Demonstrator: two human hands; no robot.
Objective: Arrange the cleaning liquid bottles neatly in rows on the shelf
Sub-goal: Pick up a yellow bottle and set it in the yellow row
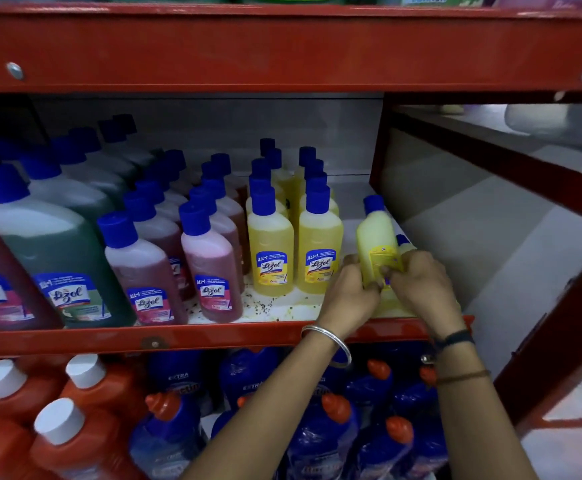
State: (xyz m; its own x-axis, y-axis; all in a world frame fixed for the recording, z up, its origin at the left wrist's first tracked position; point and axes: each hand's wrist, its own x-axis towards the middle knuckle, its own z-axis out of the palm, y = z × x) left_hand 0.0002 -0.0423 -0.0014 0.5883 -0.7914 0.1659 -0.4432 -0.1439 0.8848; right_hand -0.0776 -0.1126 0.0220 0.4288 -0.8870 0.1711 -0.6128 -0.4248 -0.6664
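On the middle red shelf (213, 336), yellow bottles with blue caps (270, 251) stand in two rows. To their left are rows of pink bottles (209, 268) and larger green bottles (57, 258). At the shelf's right end, a yellow bottle (376, 237) stands upright, label turned away. My left hand (350, 294) grips its lower left side and my right hand (421, 284) grips its lower right side. A second blue-capped yellow bottle (403, 242) shows partly behind my right hand; I cannot tell whether that hand holds it.
The shelf's white floor (282, 306) is stained and speckled near the front. A red upright post (379, 150) bounds the shelf at the right. Orange bottles with white caps (74, 410) and blue bottles with orange caps (317, 427) fill the shelf below.
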